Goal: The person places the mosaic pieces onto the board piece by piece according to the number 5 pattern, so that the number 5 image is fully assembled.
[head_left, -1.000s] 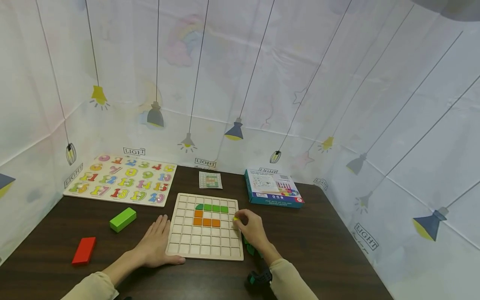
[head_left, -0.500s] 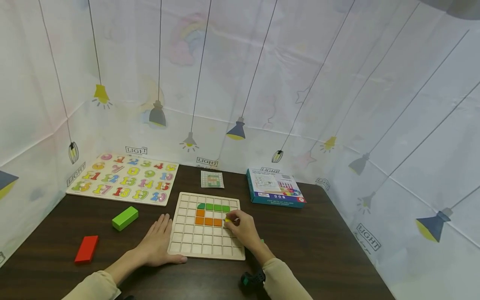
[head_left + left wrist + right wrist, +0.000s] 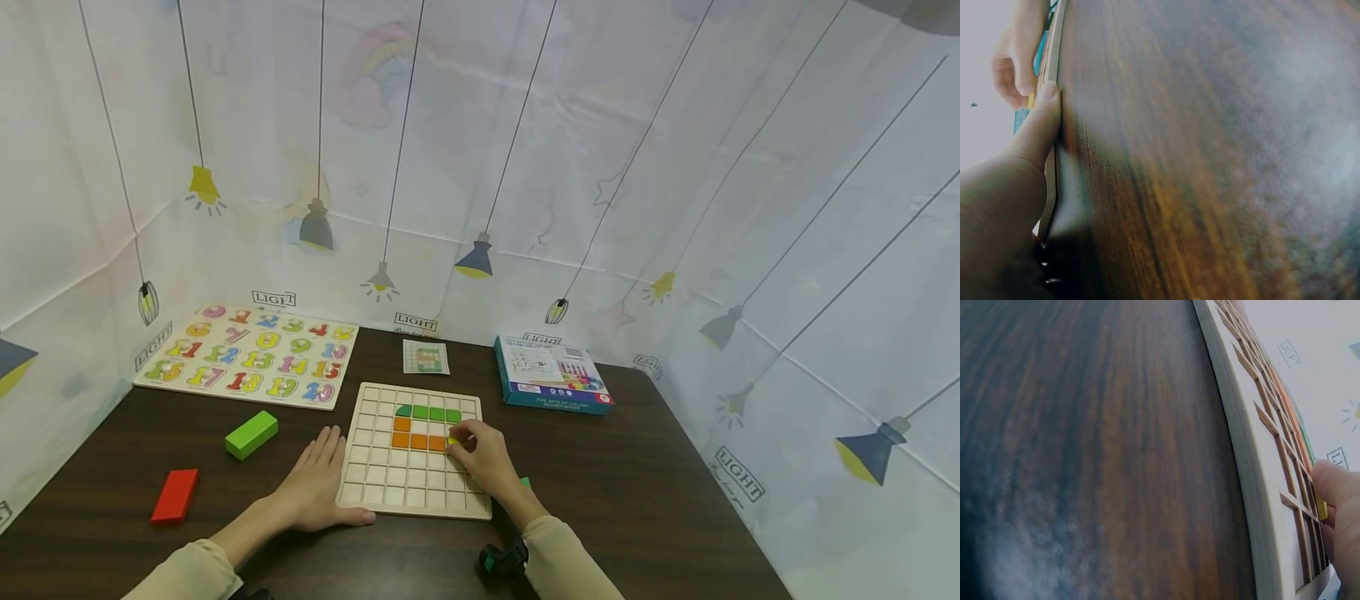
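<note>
- "LIGHT" was printed over and over on the white cloth (image 3: 525,183) hung behind the table (image 3: 637,492), with a smaller script beneath it that I couldn't make out.
- The box (image 3: 553,375) near the table's far edge, toward its right corner, bore "FIVE SETS OF" along its near side; the rest was too small to read.
- At the table's far left corner lay a number board (image 3: 224,380), 16 to 20 running along its near edge.
- The person's left hand (image 3: 318,483) lay flat with its fingers nearly straight, just beside the grid board's left edge, its thumb stretched out to touch the near edge by the corner.
- The right hand (image 3: 486,454) reached in over the right edge, thumb and fingertips pinching a yellow piece (image 3: 1322,509).
- That piece was at the grid board, just right of the last orange tile; I couldn't tell whether it sat in a compartment.
- The grid board (image 3: 397,477) held four green tiles (image 3: 437,414) in a row, the leftmost with a cut corner, and below them four orange tiles (image 3: 418,442) in an L.
- A small printed card (image 3: 426,357) lay near the table's far edge.
- Toward the left edge lay a green block (image 3: 252,435) and a red block (image 3: 176,497).
</note>
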A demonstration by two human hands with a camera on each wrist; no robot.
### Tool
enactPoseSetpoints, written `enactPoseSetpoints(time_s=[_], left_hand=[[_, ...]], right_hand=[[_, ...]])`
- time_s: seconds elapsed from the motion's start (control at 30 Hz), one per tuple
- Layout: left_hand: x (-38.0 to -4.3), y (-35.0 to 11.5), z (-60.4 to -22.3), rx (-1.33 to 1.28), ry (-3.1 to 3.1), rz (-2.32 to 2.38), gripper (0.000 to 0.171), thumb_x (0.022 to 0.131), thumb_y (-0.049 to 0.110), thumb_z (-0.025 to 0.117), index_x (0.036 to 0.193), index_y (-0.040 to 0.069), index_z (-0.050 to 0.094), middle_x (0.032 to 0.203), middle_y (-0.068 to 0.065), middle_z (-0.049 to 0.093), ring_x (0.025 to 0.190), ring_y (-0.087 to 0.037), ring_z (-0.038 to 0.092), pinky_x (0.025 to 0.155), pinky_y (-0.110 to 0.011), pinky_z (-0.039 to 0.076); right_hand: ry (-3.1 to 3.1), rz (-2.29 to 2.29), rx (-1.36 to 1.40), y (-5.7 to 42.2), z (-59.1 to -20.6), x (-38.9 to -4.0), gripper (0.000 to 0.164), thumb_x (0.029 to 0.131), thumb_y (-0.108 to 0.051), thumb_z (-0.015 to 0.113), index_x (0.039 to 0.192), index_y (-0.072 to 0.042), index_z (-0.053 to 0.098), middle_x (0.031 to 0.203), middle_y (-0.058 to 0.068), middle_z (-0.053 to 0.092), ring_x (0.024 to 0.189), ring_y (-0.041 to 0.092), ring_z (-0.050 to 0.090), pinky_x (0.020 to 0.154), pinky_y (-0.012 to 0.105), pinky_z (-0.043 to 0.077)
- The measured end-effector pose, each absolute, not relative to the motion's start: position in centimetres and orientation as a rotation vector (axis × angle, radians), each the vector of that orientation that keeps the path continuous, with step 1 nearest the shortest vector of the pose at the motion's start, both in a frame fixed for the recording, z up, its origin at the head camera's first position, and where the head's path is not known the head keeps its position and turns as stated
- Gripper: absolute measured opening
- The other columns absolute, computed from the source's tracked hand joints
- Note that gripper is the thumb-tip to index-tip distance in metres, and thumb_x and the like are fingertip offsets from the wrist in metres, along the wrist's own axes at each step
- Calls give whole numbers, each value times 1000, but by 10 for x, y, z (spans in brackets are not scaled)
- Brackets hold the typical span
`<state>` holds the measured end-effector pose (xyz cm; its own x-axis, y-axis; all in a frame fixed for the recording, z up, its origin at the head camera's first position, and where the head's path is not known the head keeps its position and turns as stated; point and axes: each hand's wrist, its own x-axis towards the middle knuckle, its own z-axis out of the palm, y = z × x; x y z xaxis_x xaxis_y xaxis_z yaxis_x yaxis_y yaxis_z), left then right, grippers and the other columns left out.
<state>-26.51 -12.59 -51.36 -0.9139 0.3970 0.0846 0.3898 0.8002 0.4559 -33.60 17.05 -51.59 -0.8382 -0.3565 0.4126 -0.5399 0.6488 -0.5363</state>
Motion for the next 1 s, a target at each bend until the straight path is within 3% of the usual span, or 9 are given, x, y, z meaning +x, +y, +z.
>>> enactPoseSetpoints(time_s=[0.77,1.0], left_hand=[[-263,-123,-512,662,2960,757,125,68,73,66,141,-18,20,146,-38,14,137,-49,8,106,-60,16],[-265,-124,-516,656,2969,762,125,68,72,66,141,-19,20,146,-38,13,137,-49,8,107,-59,15]], right_hand=[[-2553,974,746,185,-510,-334,15,86,-7,69,100,-6,67,91,0,66,79,10,60,68,25,52],[-2559,963,659,205,-505,-333,12,86,-8,69,98,-9,68,92,-2,67,82,9,61,73,29,52]])
